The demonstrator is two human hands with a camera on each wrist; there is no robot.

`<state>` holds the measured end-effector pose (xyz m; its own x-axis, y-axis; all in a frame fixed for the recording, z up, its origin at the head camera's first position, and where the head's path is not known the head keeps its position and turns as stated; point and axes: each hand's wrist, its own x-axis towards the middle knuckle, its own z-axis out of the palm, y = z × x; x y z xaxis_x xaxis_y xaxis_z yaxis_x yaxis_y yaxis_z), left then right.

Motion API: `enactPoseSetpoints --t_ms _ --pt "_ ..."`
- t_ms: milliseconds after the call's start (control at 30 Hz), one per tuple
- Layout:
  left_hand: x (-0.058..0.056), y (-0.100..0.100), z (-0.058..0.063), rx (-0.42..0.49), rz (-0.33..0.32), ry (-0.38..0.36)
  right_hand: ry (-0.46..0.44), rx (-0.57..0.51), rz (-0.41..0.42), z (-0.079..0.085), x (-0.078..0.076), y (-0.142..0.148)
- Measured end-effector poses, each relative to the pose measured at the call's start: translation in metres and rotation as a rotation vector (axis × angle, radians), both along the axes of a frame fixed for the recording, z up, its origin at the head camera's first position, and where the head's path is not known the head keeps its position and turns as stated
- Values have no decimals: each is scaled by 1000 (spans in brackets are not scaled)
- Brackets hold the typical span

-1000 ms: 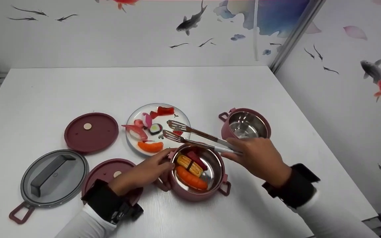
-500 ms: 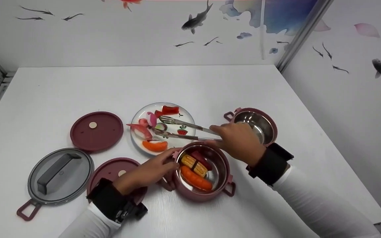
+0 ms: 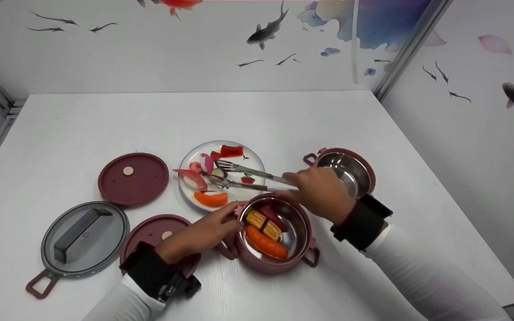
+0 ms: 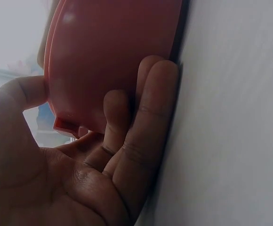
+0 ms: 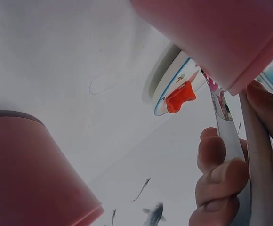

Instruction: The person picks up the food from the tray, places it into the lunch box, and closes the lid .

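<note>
With curled fingers, the right hand [image 3: 321, 191] grips the tongs [image 3: 259, 172]; the left hand [image 3: 208, 231] holds the near pot [image 3: 268, 266]. The toy sushi roll [image 3: 217, 171] seems light, firm; its sides suit pinching.

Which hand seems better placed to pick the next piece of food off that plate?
Probably the right hand: it holds the tongs, whose tips are over the plate near the sushi roll. The left hand is busy holding the near pot.

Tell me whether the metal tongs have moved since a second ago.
Yes: in the head view, the metal tongs shifted left, judged against the plate.
</note>
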<state>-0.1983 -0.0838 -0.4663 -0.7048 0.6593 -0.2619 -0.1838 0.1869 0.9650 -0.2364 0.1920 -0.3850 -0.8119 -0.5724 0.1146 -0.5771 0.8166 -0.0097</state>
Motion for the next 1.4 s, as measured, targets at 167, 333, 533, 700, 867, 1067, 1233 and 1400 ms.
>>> enactPoseSetpoints --t_ms 167,333,533,700,867,1067,1233,1400 --pt "0 0 1 3 9 4 -7 -5 -10 0 0 2" --pt "2 1 -1 7 10 0 6 4 -19 -1 4 8" --pt "0 0 1 -1 16 6 44 -71 -43 -1 12 19" --pt "-4 0 4 -15 10 5 111 -149 -42 1 25 31" --pt "-6 1 4 -9 -6 12 211 -200 -54 3 57 53" --pt "-5 1 1 10 2 1 253 -246 -74 6 104 80" --pt "-2 1 -1 2 2 -24 254 -247 -105 4 138 97" --pt "-2 1 2 -9 11 -26 195 -246 -213 -1 159 104"
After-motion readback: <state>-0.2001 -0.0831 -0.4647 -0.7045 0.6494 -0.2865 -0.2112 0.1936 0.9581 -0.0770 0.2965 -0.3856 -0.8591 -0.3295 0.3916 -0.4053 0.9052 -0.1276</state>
